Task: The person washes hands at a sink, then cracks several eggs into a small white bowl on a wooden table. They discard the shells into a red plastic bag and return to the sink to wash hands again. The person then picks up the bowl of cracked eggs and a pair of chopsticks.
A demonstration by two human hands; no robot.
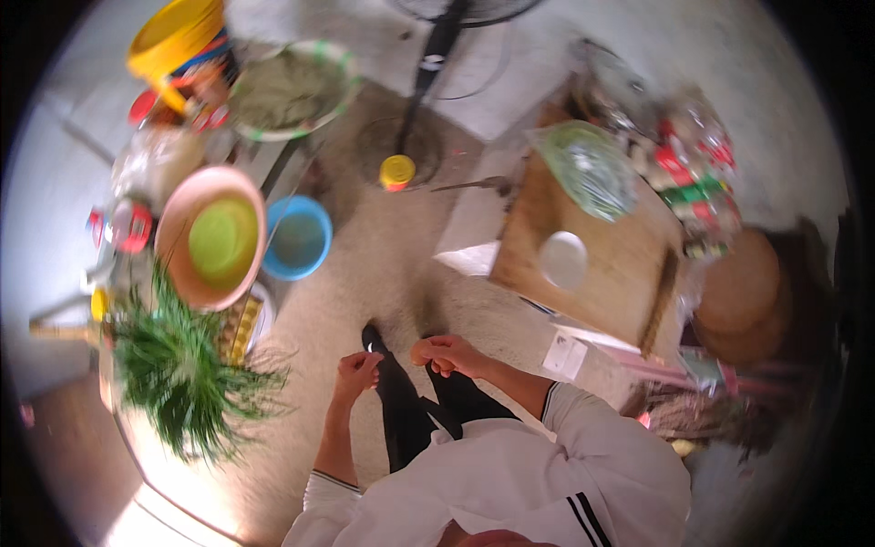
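In my right hand is a rounded brown thing that looks like an egg, held in front of my waist. My left hand is curled a little to the left of it; whether its fingers hold anything cannot be made out. Both hands are over the floor and my dark trousers. To the left lie a big bunch of long green leaves, a pink basin with a yellow-green thing inside, and a small blue basin. A white bowl or plate sits on a wooden board at the right.
A black stand fan is ahead, with a yellow-lidded container at its base. A green-rimmed basin and yellow bucket are at upper left. A bag of greens rests on the board; plastic bottles lie beyond.
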